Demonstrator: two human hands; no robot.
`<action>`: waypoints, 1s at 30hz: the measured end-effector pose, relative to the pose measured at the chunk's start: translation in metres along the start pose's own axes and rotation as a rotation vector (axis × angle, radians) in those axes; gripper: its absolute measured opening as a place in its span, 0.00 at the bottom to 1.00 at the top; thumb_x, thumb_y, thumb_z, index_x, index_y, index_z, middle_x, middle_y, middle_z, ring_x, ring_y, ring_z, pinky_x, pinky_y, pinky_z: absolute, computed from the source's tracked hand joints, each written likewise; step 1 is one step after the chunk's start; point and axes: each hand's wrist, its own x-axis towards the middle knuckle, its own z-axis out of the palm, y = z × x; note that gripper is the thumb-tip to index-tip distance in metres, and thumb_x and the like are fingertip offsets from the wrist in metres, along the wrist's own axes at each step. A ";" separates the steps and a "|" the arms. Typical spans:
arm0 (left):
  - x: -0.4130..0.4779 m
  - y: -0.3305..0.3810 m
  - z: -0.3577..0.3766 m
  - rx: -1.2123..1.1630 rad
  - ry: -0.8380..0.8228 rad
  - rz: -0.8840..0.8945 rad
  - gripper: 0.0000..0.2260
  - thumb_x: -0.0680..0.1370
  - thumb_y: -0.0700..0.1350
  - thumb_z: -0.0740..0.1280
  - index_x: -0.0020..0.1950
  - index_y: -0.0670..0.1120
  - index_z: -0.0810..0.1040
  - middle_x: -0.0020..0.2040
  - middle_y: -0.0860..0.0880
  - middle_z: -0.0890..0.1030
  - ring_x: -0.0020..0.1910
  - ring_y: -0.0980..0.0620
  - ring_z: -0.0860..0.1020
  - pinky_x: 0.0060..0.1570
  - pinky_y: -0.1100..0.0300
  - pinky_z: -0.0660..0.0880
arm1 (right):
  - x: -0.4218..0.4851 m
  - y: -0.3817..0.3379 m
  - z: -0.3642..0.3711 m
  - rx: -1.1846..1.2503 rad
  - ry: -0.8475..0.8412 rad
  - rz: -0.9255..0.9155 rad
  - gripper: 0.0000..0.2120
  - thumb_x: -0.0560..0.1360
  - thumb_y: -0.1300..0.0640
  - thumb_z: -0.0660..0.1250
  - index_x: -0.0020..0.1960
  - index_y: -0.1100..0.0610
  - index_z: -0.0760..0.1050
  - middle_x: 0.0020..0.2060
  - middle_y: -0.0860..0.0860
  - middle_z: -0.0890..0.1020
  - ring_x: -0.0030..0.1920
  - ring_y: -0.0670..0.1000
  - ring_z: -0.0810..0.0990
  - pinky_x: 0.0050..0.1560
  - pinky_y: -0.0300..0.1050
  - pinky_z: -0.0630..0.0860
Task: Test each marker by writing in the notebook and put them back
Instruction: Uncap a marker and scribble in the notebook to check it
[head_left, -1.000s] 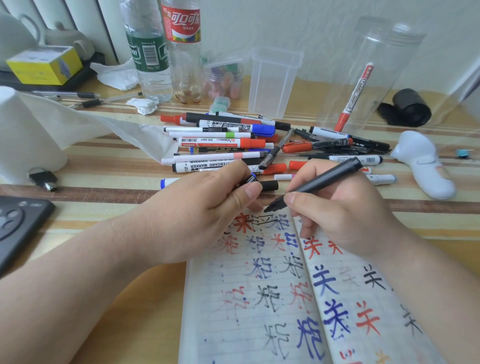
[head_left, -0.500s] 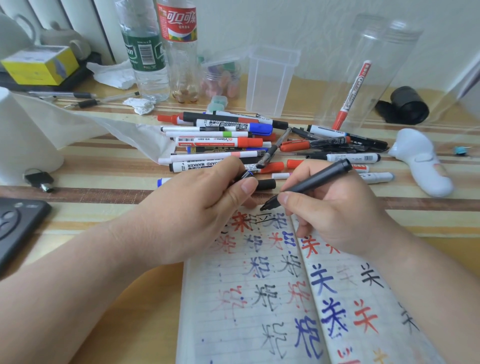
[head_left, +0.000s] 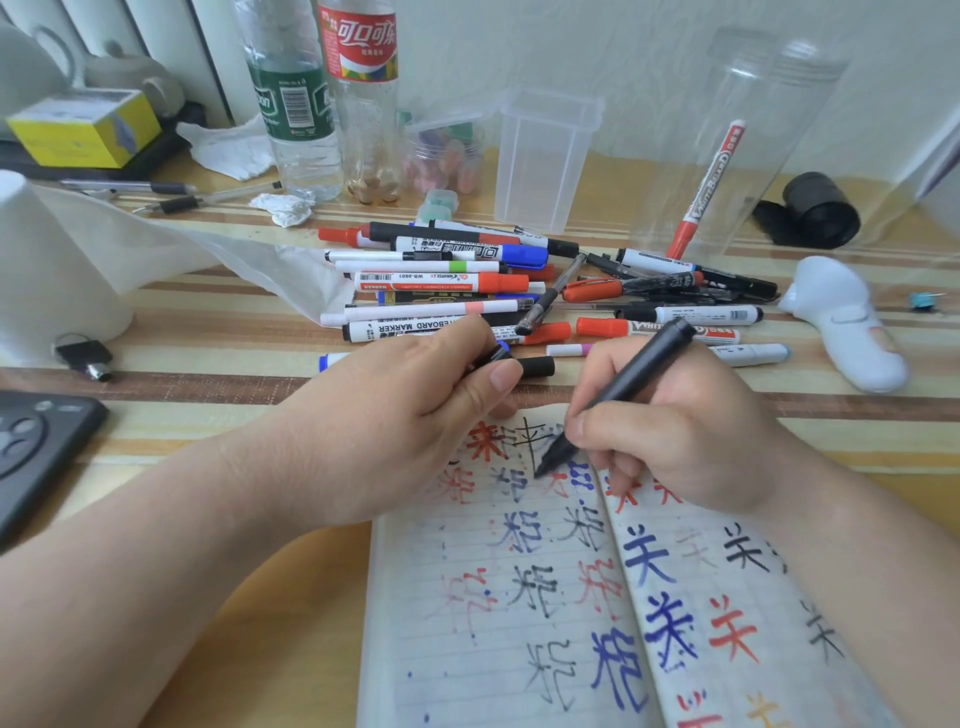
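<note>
R hand (head_left: 675, 431) grips black marker (head_left: 618, 395), tip on notebook (head_left: 467, 623) top edge w/ fresh black strokes, L hand (head_left: 405, 431) just left, pinching a cap (head_left: 491, 357), marker pile (head_left: 493, 280) behind at table centre.

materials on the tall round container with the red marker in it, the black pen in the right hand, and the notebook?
Tall container: clear, glossy, probably plastic; the red marker shows through its wall.
Black pen: matte black, likely plastic; no shine along the barrel.
Notebook: thin ruled paper, matte; ink bleeds and feathers, and faint strokes show through the page.
</note>
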 end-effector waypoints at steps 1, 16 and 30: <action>0.000 0.000 0.000 0.000 -0.001 -0.001 0.14 0.82 0.60 0.52 0.46 0.53 0.67 0.47 0.64 0.85 0.47 0.63 0.80 0.44 0.65 0.72 | -0.001 0.000 0.000 0.038 -0.008 0.009 0.02 0.65 0.62 0.69 0.34 0.61 0.78 0.24 0.57 0.78 0.23 0.53 0.75 0.24 0.44 0.72; -0.001 -0.001 0.000 0.005 -0.008 0.002 0.13 0.82 0.60 0.53 0.47 0.53 0.68 0.48 0.63 0.85 0.49 0.61 0.81 0.48 0.60 0.73 | 0.000 0.004 0.004 0.017 0.073 -0.085 0.03 0.68 0.59 0.70 0.38 0.58 0.77 0.29 0.63 0.78 0.25 0.53 0.78 0.29 0.53 0.76; -0.001 -0.001 0.001 0.006 -0.003 0.003 0.13 0.81 0.60 0.53 0.46 0.53 0.67 0.48 0.64 0.85 0.49 0.62 0.80 0.47 0.61 0.73 | 0.003 0.005 -0.001 0.112 0.087 -0.034 0.02 0.67 0.62 0.68 0.36 0.60 0.76 0.25 0.54 0.77 0.23 0.53 0.75 0.26 0.49 0.74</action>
